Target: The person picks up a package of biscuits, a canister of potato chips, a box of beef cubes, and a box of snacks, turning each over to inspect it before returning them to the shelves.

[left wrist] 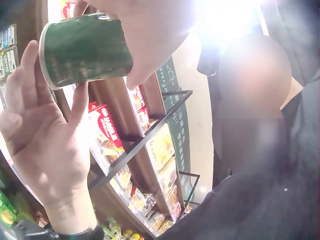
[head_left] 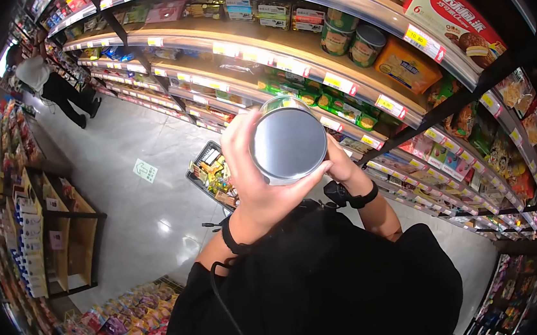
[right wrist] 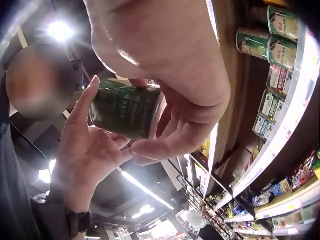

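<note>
Both hands hold a green cylindrical can with a round, shiny grey end [head_left: 289, 143] in front of the person's black-clad torso [head_left: 312, 286], beside the shelves. The left hand [head_left: 253, 175] grasps it, its fingers bent round the side of the can. The right hand [head_left: 343, 160] grasps it too, fingers and thumb against the opposite side. The grey end faces the head camera, and the green wall shows in both wrist views (its small print is too blurred to read).

On a wooden shelf with a metal price rail [head_left: 255, 30] stand similar green cans [head_left: 336, 35], with an orange rectangular pack [head_left: 407, 67] near them. A large red-and-white cardboard box [head_left: 451, 17] sits farther right. Below the left hand, a dark plastic basket [head_left: 197, 182] holds colourful packets. Well apart, in the aisle, is another person in a white top and black trousers [head_left: 57, 84].
</note>
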Tool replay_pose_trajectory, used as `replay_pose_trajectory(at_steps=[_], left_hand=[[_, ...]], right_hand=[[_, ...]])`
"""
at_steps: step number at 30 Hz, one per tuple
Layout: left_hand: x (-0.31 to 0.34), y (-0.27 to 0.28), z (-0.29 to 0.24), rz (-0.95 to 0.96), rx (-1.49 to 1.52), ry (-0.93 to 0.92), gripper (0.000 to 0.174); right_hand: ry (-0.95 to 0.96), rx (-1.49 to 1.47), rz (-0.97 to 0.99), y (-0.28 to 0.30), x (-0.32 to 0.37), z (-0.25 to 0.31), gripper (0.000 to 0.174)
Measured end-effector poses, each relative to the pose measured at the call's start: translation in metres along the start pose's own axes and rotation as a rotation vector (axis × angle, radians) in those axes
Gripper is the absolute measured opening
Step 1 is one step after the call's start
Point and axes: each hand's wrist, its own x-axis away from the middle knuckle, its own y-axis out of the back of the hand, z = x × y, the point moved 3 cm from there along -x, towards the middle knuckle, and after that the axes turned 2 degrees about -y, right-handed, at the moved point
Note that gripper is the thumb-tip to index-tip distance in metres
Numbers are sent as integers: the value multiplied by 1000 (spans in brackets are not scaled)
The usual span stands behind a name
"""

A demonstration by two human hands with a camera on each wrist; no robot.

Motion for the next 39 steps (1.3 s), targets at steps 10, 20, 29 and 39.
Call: replay_pose_trajectory(at_steps=[10, 20, 29, 39], left_hand=[[19, -13, -12, -21, 216, -33, 91], [22, -15, -25, -11, 177, -159, 107], [21, -15, -24, 64, 190, -95, 116], [24, -17, -21, 61, 266, -113, 120]], right_hand=[[61, 15, -274, -9, 2, 48, 55], [44, 102, -388, -20, 18, 59, 58], [25, 143, -349, 0, 21, 44, 60], [-15, -94, -302, -4, 17, 18, 51]])
